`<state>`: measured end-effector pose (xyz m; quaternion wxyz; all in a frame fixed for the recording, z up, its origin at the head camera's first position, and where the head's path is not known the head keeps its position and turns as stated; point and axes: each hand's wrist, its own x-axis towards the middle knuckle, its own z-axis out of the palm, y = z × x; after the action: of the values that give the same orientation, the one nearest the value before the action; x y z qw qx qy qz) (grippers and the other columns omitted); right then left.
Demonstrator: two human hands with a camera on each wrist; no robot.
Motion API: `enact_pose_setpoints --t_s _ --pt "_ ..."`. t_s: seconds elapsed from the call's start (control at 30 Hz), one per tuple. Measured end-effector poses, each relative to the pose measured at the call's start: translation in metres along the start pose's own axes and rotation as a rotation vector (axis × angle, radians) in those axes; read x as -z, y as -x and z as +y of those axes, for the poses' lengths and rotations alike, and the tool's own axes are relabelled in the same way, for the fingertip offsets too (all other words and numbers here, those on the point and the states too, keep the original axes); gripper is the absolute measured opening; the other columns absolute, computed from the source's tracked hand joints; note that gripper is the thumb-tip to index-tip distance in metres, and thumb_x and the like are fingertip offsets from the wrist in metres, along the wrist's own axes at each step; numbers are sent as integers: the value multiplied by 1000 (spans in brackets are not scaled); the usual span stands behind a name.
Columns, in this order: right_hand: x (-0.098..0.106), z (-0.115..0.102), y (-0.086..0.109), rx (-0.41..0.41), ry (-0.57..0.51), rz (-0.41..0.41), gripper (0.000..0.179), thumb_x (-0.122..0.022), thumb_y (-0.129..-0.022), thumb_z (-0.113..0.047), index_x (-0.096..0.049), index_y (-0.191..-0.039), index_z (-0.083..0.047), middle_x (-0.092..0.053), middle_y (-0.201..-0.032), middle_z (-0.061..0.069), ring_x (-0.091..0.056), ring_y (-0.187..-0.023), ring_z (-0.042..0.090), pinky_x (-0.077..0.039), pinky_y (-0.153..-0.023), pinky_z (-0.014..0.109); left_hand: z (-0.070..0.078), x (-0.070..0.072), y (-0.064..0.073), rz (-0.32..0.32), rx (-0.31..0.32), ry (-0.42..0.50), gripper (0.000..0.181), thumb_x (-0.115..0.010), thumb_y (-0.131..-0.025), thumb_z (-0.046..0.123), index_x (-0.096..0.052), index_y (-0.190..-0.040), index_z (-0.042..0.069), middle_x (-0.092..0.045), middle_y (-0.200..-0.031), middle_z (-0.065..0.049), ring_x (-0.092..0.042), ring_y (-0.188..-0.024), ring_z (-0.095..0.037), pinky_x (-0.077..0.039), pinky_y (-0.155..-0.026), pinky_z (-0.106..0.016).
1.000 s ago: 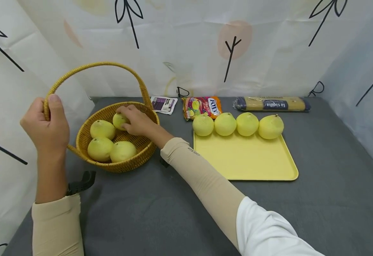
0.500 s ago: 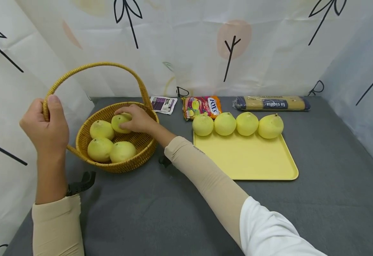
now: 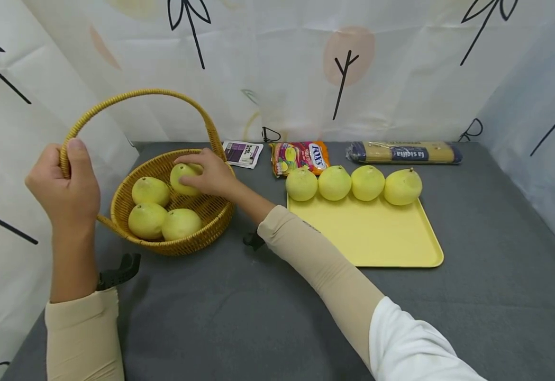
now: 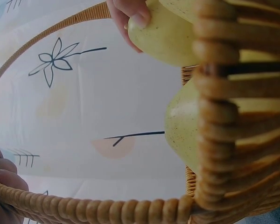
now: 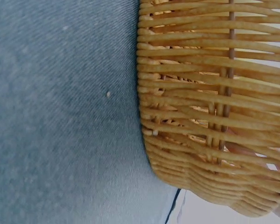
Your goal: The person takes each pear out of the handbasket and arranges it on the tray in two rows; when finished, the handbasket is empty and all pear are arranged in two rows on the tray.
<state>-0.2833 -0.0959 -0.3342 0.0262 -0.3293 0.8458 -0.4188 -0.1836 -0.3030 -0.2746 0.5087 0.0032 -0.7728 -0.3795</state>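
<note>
My left hand grips the arched handle of a yellow wicker basket, at the left of the head view. Inside the basket, my right hand holds a pale yellow-green pomelo with fingers and thumb around it. Three other pomelos, one of them in front, sit in the basket's left part. The left wrist view shows the right hand's fingertips on a pomelo, partly behind the rim. Woven basket wall hides most of the right hand in the right wrist view.
A yellow tray stands right of the basket, with several pomelos lined along its back edge. Behind lie a white-and-purple packet, a candy bag and a spaghetti pack. Grey cloth covers the table.
My right hand has closed around the back pomelo and shifted it slightly right, showing more of the fruit. The left hand keeps its grip on the handle, almost still.
</note>
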Motion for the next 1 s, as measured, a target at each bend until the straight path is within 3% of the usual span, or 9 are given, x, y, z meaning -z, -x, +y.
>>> enact_pose_setpoints --t_s 0.1,0.17,0.3,0.43,0.67,1.0 --pt "4 -1 5 -9 21 -8 44 -66 -96 -30 -61 -140 -25 -48 -139 8 -45 -125 17 -40 -87 29 0 0 0 5 -1 7 35 -52 -95 26 -38 -63 25 -30 -58 6 -22 -52 -6 -17 -49 -18" --pt "6 0 8 -8 12 -3 44 -66 -96 -30 -61 -139 -25 -49 -139 7 -46 -123 16 -40 -86 28 0 -1 1 3 -6 15 36 -52 -95 26 -38 -63 25 -30 -58 6 -23 -52 -6 -17 -49 -18" --pt "8 2 13 18 -21 25 43 -68 -95 -27 -63 -137 -22 -53 -119 5 -43 -90 16 -34 -71 27 1 -3 2 0 -14 22 36 -52 -95 26 -38 -63 25 -30 -58 6 -23 -51 -6 -17 -49 -18" --pt "10 2 19 48 -1 35 44 -69 -95 -29 -63 -138 -22 -49 -104 4 -36 -80 14 -30 -66 25 3 -2 2 4 -3 11 35 -52 -95 27 -37 -63 25 -30 -58 6 -22 -51 -6 -17 -49 -18" --pt "17 -1 34 98 -28 67 45 -71 -94 -28 -64 -137 -19 -46 -99 5 -37 -83 15 -30 -68 26 3 -1 1 -5 13 -5 35 -52 -96 28 -38 -63 25 -30 -58 5 -23 -52 -7 -17 -49 -18" --pt "30 -6 51 157 -92 89 44 -71 -94 -25 -64 -136 -15 -48 -98 6 -43 -89 27 -35 -69 26 2 0 1 -3 6 1 34 -52 -95 28 -38 -64 27 -30 -59 5 -23 -52 -6 -18 -49 -18"
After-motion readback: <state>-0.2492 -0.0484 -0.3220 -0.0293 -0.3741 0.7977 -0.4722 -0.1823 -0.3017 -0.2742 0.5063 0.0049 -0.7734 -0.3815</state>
